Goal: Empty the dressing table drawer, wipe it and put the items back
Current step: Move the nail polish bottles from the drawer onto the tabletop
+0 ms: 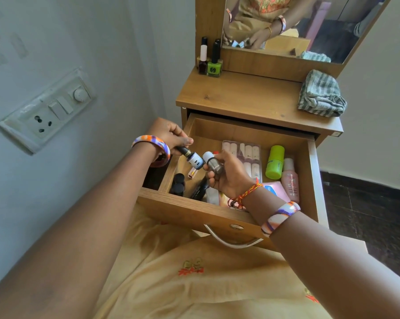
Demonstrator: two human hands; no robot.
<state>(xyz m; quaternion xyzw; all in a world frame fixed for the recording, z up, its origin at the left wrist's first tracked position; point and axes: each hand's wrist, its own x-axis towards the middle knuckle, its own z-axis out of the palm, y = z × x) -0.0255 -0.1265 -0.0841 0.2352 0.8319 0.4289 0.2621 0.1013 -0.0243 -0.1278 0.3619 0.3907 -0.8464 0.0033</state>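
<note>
Left hand [171, 134] pinches a blue bottle [194, 158] by its dark cap; our right hand [229, 176] grips a grey bottle [214, 164]. Both hang above the open drawer's [194, 210] left side; a cloth [321, 95] lies on the tabletop's [240, 95] right edge.

the right hand [229, 178] covers most of the small silver bottle [215, 166] in its grip, and its wrist hides the near ends of a white tube [212, 195] and the pink tube [277, 189]. print on the nail strip pack [242, 155], the green roll-on [275, 165] and the pink spray bottle [290, 180] is too small to read. the mirror [286, 24] is cut off by the top edge. the drawer [194, 208] front hides its near floor; the left hand [171, 134] covers its dark bottle's [192, 156] cap.
</note>
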